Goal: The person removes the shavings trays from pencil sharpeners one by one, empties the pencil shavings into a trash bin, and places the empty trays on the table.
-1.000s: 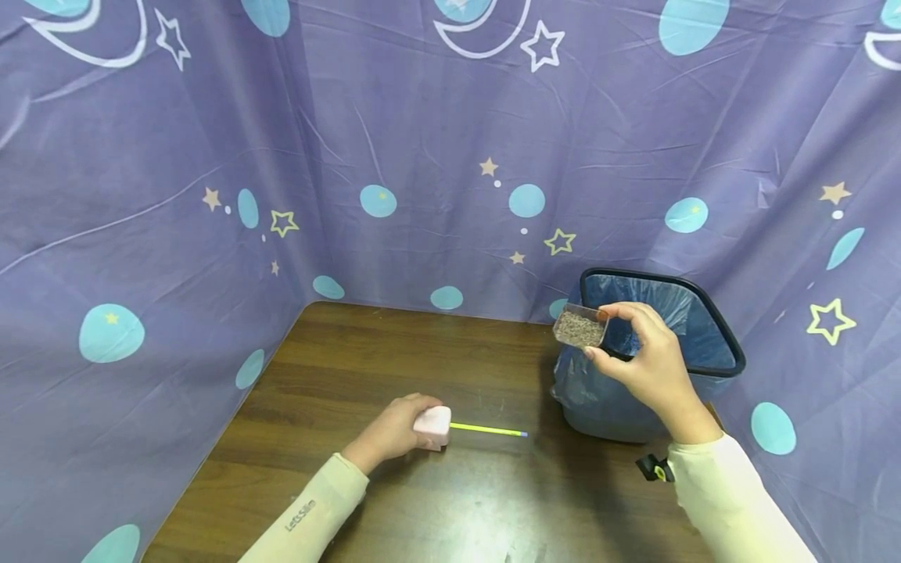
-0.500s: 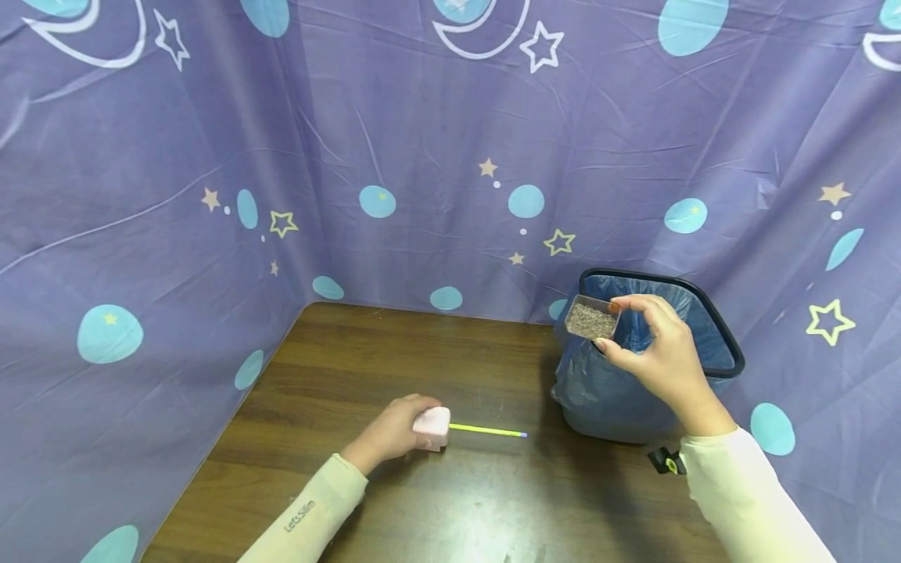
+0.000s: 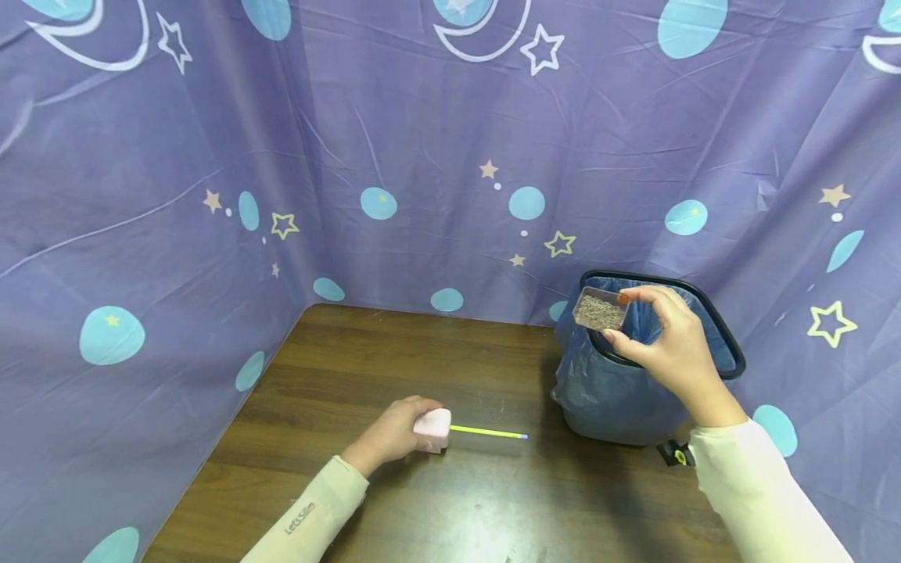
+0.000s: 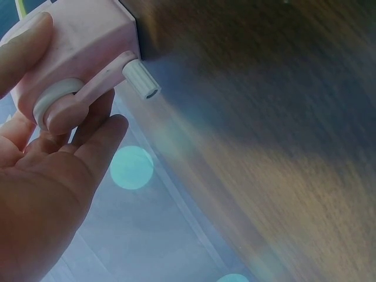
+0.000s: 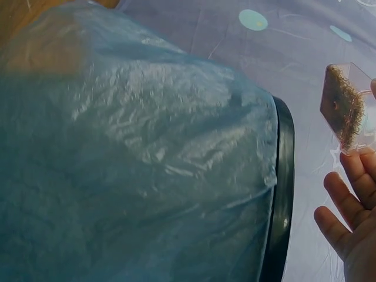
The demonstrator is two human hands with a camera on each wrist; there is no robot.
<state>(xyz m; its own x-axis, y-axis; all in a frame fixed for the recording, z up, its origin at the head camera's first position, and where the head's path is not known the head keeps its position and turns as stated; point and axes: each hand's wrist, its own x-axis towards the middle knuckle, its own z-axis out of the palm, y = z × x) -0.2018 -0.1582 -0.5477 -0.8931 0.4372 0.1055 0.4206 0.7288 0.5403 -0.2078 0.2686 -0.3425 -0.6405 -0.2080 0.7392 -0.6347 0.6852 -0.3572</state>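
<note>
On the table my left hand (image 3: 394,434) grips a pink pencil sharpener (image 3: 432,426); its crank handle (image 4: 106,79) with a ribbed white knob shows in the left wrist view. A yellow-green pencil (image 3: 488,431) extends rightward from the sharpener. My right hand (image 3: 669,340) pinches a small clear shavings tray (image 3: 601,310) between thumb and fingers. Grey-brown pencil shavings (image 5: 345,111) lie inside it. In the head view the tray is in front of the bin's rim, above its left part. The right wrist view cuts off part of the right hand.
A bin (image 3: 612,407) with a blue plastic liner and black rim (image 3: 728,344) stands at the table's right back. The wooden table (image 3: 366,352) reaches a purple curtain (image 3: 422,141) behind and at the sides. A small black object (image 3: 674,453) sits by the right sleeve.
My right hand has carried the tray rightward and slightly upward in the head view, toward the bin's opening. The left hand, sharpener and pencil have stayed in place.
</note>
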